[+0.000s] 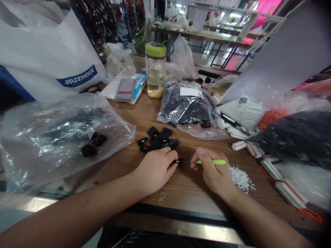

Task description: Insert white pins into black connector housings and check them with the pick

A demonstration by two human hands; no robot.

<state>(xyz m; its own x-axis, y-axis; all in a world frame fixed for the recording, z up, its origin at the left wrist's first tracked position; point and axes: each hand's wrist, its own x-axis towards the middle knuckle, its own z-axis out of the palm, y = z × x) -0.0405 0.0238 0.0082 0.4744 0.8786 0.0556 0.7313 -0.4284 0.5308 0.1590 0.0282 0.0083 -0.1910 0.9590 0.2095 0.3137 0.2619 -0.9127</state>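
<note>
Block (178, 161) between left fingers (171, 157). Tool (219, 162) in right fingers (201, 154), tip toward block, on block's right. Heap of blocks (164, 140) on tabletop (181, 187), just beyond left fingers. Filled bag (186, 106) behind heap, ahead of both sets of fingers; bottle (155, 75) at that bag's left rear. Second bag (33, 162) well left of left fingers, parts inside. Pellets (240, 177) right of right fingers, near; strips (271, 168) farther right.

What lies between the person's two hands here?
In the head view, the end of a black part in the left hand and the thin shaft of the green tool in the right hand, above the table.
</note>
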